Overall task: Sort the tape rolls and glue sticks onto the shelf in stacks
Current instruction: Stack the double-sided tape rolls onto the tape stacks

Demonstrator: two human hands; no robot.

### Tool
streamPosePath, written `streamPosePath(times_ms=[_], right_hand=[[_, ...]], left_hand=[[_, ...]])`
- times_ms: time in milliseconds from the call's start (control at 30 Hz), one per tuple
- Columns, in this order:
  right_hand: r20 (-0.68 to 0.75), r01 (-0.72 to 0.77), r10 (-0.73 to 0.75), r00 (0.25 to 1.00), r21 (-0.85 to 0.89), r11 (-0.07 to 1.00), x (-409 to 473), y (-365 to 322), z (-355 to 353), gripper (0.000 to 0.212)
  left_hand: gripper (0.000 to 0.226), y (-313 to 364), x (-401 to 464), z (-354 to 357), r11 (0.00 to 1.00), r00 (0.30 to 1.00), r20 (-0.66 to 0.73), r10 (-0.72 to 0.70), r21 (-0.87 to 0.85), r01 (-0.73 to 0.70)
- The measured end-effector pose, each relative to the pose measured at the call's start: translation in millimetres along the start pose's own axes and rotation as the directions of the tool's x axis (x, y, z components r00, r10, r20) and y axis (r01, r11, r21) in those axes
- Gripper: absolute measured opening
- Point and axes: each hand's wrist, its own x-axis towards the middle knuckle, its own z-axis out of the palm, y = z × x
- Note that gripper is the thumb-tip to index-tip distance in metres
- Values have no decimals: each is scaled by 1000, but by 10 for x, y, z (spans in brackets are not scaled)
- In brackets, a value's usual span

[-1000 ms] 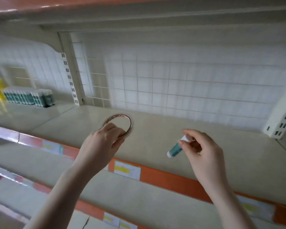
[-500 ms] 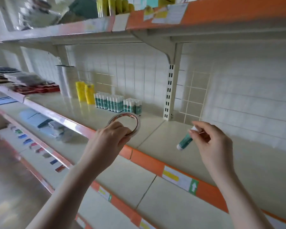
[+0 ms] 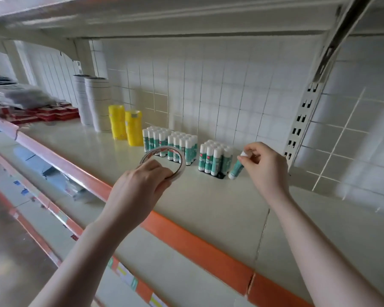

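Teal-bodied, our glue stick hangs tilted over the shelf, pinched at its white cap by our right hand, just at 3 o'clock of the nearest glue stick block. Our left hand curls its fingers round the tape roll, with yellow stacks at 10 o'clock.

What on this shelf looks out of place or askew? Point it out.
Only the teal-and-white glue stick pinched in the right hand tilts beside the upright glue-stick block; the clear tape roll sits in the left hand. Shelved stacks look tidy.
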Motion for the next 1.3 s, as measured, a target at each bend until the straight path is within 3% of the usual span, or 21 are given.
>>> streamPosePath(times_ms=[267, 533, 833, 1067, 1300], right_hand=[[45, -86, 92, 995, -123, 989, 336, 166, 665, 12], [-31, -135, 132, 991, -171, 976, 332, 216, 841, 16], [-97, -51, 29, 995, -237, 970, 282, 285, 893, 4], [-96, -31, 8, 995, -243, 970, 258, 311, 936, 6], [-52, 124, -152, 987, -354, 927, 230, 310, 834, 12]], left_hand=[[36, -629, 338, 273, 996, 999, 18, 49, -77, -47], [29, -971, 500, 451, 987, 992, 56, 110, -124, -103], [17, -1121, 550, 584, 981, 990, 89, 109, -173, -92], [16, -1146, 599, 655, 981, 991, 83, 107, -170, -92], [15, -1172, 598, 615, 986, 993, 66, 100, -138, -90]])
